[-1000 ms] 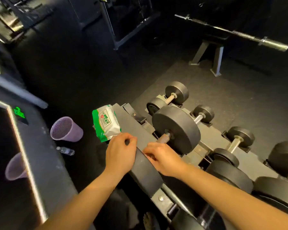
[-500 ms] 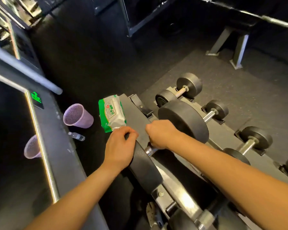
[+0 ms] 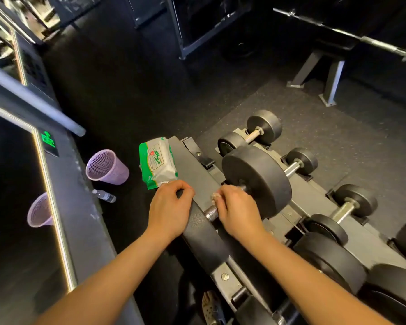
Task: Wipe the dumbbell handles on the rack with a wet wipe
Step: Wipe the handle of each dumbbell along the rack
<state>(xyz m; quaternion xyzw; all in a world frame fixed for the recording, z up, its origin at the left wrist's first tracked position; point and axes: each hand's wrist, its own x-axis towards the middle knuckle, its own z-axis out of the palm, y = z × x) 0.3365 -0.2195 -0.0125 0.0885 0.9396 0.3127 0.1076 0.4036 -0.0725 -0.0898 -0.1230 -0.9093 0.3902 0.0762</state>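
Wet wipe (image 3: 215, 197): inside my right grip (image 3: 238, 212); only a white scrap shows at the fingertips.

Right grip: closed. Fingers are curled over the dumbbell handle (image 3: 210, 211), pinching the wipe against the steel. A bare knurled stretch of handle sticks out on the thumb side, toward my left grip (image 3: 171, 207).

The dumbbell lies on the rack (image 3: 192, 165). Its far head (image 3: 256, 181) is just beyond the right grip's knuckles. Its near head (image 3: 204, 238) is black and edge-on, between my two wrists.

Left grip: also closed. It sits on top of the near head with fingers curled over its upper edge, holding it.

The rack is a grey sloped frame that runs away from both grips and off to the right of the right grip.

Wipes pack (image 3: 157, 161): green and white, just beyond the left grip's fingertips at the rack's end edge. I can't tell whether the fingers touch it.

There are three smaller dumbbells on the lower tier beyond the right grip:
- first (image 3: 251, 134), straight beyond
- second (image 3: 300, 163), beyond and to the right
- third (image 3: 345, 207), to the right

On the floor (image 3: 127, 102) left of the left grip, a purple mesh cup (image 3: 107, 167) lies on its side, with a small clear bottle (image 3: 104, 195) beside it. The cup's reflection (image 3: 39, 211) shows in the mirror further left.

Barbell (image 3: 361, 38): well beyond the right grip, up on stands.
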